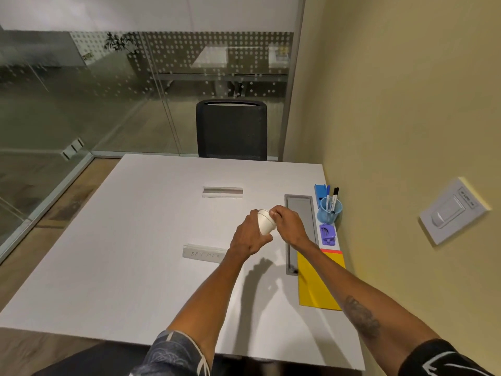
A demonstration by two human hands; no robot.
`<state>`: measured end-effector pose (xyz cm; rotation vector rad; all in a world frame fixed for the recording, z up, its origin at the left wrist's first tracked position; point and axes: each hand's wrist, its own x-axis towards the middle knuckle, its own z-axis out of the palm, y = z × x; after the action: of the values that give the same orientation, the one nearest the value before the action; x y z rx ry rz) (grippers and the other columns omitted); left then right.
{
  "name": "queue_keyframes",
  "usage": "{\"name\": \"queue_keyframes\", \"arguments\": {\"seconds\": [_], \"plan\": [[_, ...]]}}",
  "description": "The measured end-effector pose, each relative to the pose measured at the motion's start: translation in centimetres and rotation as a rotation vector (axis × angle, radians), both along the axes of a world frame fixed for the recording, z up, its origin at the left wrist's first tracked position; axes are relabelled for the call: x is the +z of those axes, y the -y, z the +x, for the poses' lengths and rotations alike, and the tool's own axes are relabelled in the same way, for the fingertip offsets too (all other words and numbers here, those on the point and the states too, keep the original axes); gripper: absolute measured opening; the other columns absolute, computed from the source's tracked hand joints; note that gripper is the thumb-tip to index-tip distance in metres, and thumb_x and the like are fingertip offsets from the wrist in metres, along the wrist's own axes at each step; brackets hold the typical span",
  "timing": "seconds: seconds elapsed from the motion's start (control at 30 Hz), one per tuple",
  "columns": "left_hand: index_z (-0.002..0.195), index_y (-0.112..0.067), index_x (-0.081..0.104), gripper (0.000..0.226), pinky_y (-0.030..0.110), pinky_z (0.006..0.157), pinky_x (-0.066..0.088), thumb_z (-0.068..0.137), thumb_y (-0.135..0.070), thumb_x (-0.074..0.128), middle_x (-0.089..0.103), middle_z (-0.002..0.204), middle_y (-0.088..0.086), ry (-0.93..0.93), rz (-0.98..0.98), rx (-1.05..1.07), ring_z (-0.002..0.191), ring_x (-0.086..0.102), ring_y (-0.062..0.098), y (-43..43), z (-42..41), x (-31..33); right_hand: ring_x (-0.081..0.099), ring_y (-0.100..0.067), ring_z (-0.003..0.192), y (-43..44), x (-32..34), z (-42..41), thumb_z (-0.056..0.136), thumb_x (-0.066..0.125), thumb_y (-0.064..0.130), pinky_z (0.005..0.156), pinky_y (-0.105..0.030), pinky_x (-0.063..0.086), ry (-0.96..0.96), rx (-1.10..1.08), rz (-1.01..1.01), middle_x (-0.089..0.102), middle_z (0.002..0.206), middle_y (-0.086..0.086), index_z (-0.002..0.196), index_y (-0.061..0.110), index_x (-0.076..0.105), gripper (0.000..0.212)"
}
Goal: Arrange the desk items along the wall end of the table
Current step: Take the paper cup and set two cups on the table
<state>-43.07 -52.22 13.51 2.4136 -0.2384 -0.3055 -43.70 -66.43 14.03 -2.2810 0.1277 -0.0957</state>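
Observation:
A white paper cup (pixel 264 222) is held above the white table (pixel 135 253), tilted. My left hand (pixel 248 237) wraps around its lower body. My right hand (pixel 287 225) pinches its rim from the right. Along the wall edge stand a blue pen cup (pixel 329 211) with markers, a blue holder (pixel 320 192) behind it, a purple stapler-like item (pixel 327 234), and a yellow folder (pixel 317 283) with a red strip. Two name-plate holders lie on the table: one (pixel 222 191) farther away, one (pixel 203 253) with handwriting nearer, partly behind my left wrist.
A grey cable tray (pixel 299 213) is recessed in the table beside the wall items. A black mesh chair (pixel 231 130) stands at the far side. A glass partition runs left; a yellow wall with a light switch (pixel 452 210) is on the right.

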Motion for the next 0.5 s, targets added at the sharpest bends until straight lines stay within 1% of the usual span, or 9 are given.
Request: {"name": "queue_keyframes", "arguments": {"seconds": [0.1,0.17,0.23,0.3,0.33,0.4,0.47,0.5], "plan": [[0.136,-0.019,0.038,0.073,0.044,0.087,0.054,0.074,-0.035,0.072,0.059,0.122,0.006,0.020,-0.004,-0.022,0.103,0.063,0.034,-0.6,-1.2,0.2,0.061,-0.024,0.088,0.0,0.3,-1.3,0.101,0.046,0.017,0.078,-0.034,0.047,0.045,-0.051,0.028,0.069,0.095,-0.007,0.097,0.007,0.065,0.023],[0.138,-0.021,0.037,0.073,0.043,0.086,0.053,0.074,-0.034,0.072,0.059,0.123,0.005,0.032,-0.024,-0.030,0.103,0.063,0.033,-1.0,-2.0,0.3,0.062,-0.025,0.091,0.1,0.6,-2.1,0.101,0.048,0.017,0.081,-0.035,0.047,0.056,-0.034,0.053,0.069,0.097,-0.008,0.098,0.007,0.066,0.021],[0.140,-0.022,0.036,0.075,0.041,0.087,0.052,0.076,-0.033,0.072,0.059,0.124,0.006,0.039,-0.051,-0.021,0.104,0.062,0.032,-1.4,-2.6,0.7,0.061,-0.024,0.097,0.0,1.0,-2.8,0.100,0.051,0.018,0.086,-0.037,0.048,0.063,-0.018,0.101,0.068,0.103,-0.007,0.103,0.007,0.068,0.020],[0.141,-0.023,0.034,0.075,0.040,0.087,0.050,0.077,-0.033,0.072,0.059,0.125,0.007,0.046,-0.088,0.001,0.105,0.062,0.031,-1.5,-3.2,1.2,0.060,-0.021,0.107,-0.2,1.5,-3.4,0.100,0.053,0.022,0.095,-0.037,0.048,0.071,-0.024,0.184,0.064,0.116,-0.007,0.115,0.011,0.066,0.023],[0.142,-0.023,0.034,0.075,0.039,0.088,0.049,0.078,-0.033,0.072,0.059,0.125,0.007,0.053,-0.110,0.017,0.106,0.062,0.030,-1.5,-3.5,1.6,0.058,-0.021,0.113,-0.4,1.8,-3.6,0.100,0.054,0.026,0.100,-0.037,0.048,0.057,-0.041,0.246,0.060,0.125,-0.007,0.124,0.014,0.062,0.028],[0.143,-0.024,0.032,0.076,0.037,0.088,0.049,0.079,-0.035,0.072,0.059,0.128,0.005,0.067,-0.148,0.050,0.107,0.061,0.029,-1.4,-3.9,2.4,0.052,-0.023,0.126,-0.8,2.5,-4.0,0.098,0.055,0.036,0.107,-0.042,0.045,-0.027,-0.097,0.399,0.050,0.140,-0.007,0.141,0.018,0.046,0.048],[0.144,-0.026,0.032,0.076,0.034,0.085,0.048,0.080,-0.036,0.071,0.059,0.130,0.003,0.073,-0.175,0.065,0.108,0.062,0.027,-1.2,-4.3,3.1,0.047,-0.027,0.134,-1.3,2.9,-4.3,0.095,0.056,0.046,0.113,-0.049,0.040,-0.133,-0.106,0.523,0.046,0.147,-0.009,0.151,0.022,0.029,0.067],[0.144,-0.026,0.031,0.076,0.032,0.084,0.048,0.080,-0.037,0.071,0.059,0.131,0.003,0.076,-0.183,0.064,0.107,0.062,0.026,-1.1,-4.5,3.4,0.045,-0.028,0.136,-1.4,3.0,-4.4,0.094,0.057,0.047,0.114,-0.050,0.038,-0.167,-0.088,0.557,0.045,0.149,-0.010,0.154,0.024,0.022,0.073]]}}
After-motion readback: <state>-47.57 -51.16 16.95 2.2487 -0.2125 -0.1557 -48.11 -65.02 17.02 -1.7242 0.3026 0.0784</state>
